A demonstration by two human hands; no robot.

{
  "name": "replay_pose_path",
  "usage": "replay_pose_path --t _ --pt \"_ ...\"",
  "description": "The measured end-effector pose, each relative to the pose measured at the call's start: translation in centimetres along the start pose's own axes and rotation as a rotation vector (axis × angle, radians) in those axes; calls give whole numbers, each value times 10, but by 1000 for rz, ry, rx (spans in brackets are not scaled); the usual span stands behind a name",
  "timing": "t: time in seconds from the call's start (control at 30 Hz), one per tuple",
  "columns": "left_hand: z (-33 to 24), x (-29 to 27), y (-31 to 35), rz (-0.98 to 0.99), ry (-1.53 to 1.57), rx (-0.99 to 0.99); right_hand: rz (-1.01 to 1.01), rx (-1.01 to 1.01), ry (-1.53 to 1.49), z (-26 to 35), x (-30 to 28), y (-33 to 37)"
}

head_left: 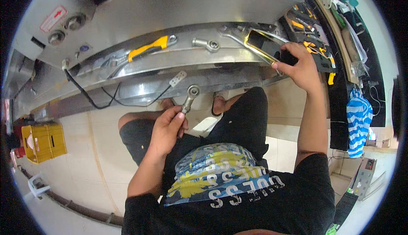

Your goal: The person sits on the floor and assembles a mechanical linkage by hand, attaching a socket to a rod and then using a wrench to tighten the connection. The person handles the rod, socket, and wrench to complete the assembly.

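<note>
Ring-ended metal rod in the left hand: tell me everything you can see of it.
The ring-ended metal rod is silvery grey and looks like bare steel with a dull shine. Its round eye has a visible inner ring around a central hole, and a narrower shank runs down from it. It is held in the air over the person's lap, tilted, eye end up and slightly right in the view. The left hand pinches the lower end between thumb and fingers, hiding part of it.

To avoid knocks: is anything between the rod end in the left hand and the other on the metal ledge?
No loose thing shows between the held rod end in the left hand and the other rod end; only the metal ledge's front edge does. A white strip sits to the left.
</note>
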State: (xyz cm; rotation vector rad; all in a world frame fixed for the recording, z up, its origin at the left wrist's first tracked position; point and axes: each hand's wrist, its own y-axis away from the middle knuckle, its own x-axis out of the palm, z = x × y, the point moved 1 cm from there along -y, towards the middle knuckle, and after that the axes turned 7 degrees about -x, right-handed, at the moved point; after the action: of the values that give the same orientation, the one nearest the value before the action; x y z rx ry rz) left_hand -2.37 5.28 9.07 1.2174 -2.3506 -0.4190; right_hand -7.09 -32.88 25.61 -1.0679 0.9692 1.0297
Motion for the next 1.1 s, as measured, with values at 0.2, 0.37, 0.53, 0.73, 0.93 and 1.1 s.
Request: replay_pose_path --t 0.2,0.37,0.53,0.73,0.93,1.1 --pt "-6 3 1 70 22 -20 -86 -50 -24 -25 24 8" --pt "-7 2 5 40 32 -35 -131 -42 -99 -25 32 10" --pt "-2 -2 2 54 42 -47 -348 -297 168 10 29 20" --pt "-4 4 0 54 41 -54 -212 -291 270 18 36 35" --pt "-7 5 0 59 24 -32 -181 -359 321 7 41 36" --pt "-8 3 5 42 3 -21 -263 -447 249 15 42 43"
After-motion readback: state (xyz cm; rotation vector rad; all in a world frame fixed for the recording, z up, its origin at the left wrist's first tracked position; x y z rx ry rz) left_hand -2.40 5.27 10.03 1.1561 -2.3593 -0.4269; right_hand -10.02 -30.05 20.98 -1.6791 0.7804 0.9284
